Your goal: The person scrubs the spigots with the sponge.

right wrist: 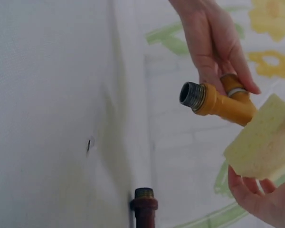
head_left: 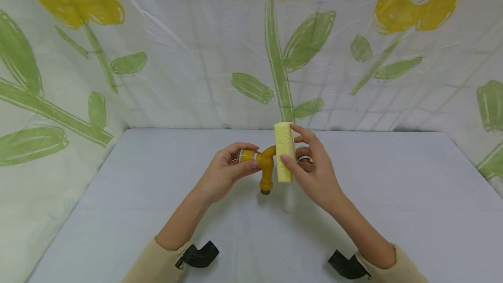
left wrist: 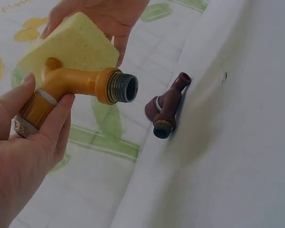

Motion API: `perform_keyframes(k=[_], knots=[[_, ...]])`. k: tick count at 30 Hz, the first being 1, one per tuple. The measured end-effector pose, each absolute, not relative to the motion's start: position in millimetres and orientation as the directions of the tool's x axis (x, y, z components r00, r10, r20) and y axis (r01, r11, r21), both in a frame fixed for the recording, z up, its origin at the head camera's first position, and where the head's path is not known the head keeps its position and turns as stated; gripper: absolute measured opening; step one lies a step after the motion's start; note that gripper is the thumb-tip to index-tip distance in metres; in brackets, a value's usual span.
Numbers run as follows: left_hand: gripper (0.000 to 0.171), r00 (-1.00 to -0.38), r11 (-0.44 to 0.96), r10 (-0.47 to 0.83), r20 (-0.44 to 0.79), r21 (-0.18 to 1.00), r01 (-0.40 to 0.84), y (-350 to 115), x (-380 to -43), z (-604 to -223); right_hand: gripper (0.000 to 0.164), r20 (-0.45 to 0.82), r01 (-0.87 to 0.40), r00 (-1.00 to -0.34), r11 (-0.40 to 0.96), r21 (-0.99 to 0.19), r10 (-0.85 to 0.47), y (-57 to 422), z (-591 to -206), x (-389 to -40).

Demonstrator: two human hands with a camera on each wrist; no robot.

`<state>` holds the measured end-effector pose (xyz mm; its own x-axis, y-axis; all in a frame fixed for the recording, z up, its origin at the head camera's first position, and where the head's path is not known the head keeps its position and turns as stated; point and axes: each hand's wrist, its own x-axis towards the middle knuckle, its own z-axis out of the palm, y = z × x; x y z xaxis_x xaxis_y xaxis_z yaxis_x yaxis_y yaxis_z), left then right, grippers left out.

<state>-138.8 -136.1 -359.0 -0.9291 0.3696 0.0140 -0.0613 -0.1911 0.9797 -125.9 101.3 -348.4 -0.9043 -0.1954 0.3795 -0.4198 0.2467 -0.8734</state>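
Note:
A mustard-yellow faucet (head_left: 266,165) hangs above the table, its threaded dark outlet (left wrist: 128,88) pointing down in the head view. My left hand (head_left: 225,171) grips it by the ribbed knob end. In my right hand (head_left: 316,171) a pale yellow sponge block (head_left: 284,152) is held between thumb and fingers, upright beside the faucet. The sponge covers the faucet's far end in the head view; whether they touch there I cannot tell. Both wrist views also show the faucet and sponge close together.
A dark red faucet (left wrist: 168,104) rests on the white table (head_left: 137,204), partly cut off in the right wrist view. Behind the table hangs a white curtain (head_left: 188,77) painted with yellow flowers and green leaves. Black curved pieces (head_left: 200,254) sit at both sleeves.

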Motion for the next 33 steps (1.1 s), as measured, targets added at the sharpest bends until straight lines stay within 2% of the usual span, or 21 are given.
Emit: perform_keyframes(k=[3, 6, 16, 23, 33], knots=[[0.029, -0.944, -0.187, 0.33, -0.004, 0.98, -0.07, -133.6, -137.7, -358.4, 0.066, 0.329, -0.372, -0.918, 0.187, -0.909, -0.223, 101.9, -347.7, -125.8], [0.026, -0.949, -0.193, 0.315, -0.019, 0.978, -0.084, -132.6, -136.9, -357.9, 0.068, 0.31, -0.351, -0.92, 0.153, -0.924, -0.239, 101.8, -347.0, -125.6], [0.026, -0.953, -0.198, 0.301, -0.024, 0.976, -0.087, -132.9, -136.6, -354.3, 0.064, 0.297, -0.344, -0.923, 0.178, -0.922, -0.245, 102.0, -350.0, -128.1], [0.026, -0.941, -0.202, 0.339, -0.012, 0.976, -0.085, -132.9, -137.6, -356.3, 0.063, 0.323, -0.366, -0.92, 0.193, -0.91, -0.221, 103.4, -350.5, -127.3], [0.027, -0.954, -0.209, 0.3, -0.001, 0.976, -0.067, -137.3, -137.5, -355.3, 0.062, 0.356, -0.398, -0.898, 0.131, -0.908, -0.258, 101.0, -352.7, -126.6]])
